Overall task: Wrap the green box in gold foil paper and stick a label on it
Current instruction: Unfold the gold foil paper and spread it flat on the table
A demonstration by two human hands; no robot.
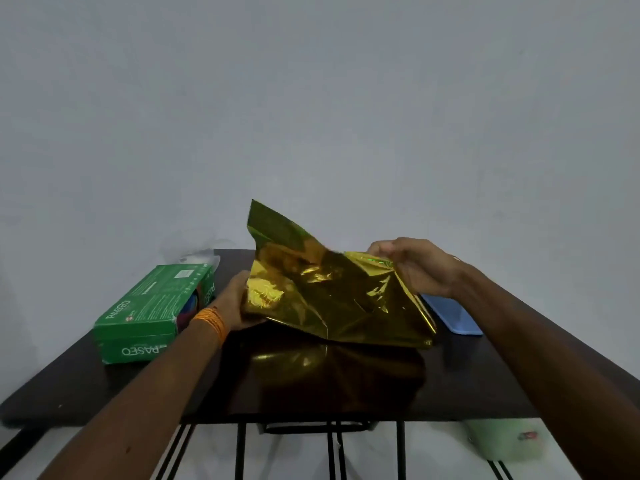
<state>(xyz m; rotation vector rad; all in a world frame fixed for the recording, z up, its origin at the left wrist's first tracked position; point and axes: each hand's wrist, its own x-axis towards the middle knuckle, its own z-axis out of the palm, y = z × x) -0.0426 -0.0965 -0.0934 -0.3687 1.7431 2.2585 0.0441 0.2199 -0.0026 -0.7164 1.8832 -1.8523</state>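
l hand point(237, 301) gripped the left edge of the crumpled gold foil point(332, 299), r hand point(415, 268) pinched its top right edge, foil held just above the table point(65, 389). green box point(152, 313) lay left of the foil, not touching it; blue flat obj point(450, 315) sat right of the foil.

Likely a plain room at home: a bare pale wall point(311, 98) behind a small dark desk point(346, 393) on thin metal legs point(240, 452), carrying a green tissue box point(145, 306) and a blue phone-like slab point(450, 315).

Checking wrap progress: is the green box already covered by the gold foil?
No, the green box lies bare on the table, while the left hand and right hand hold the gold foil beside it.
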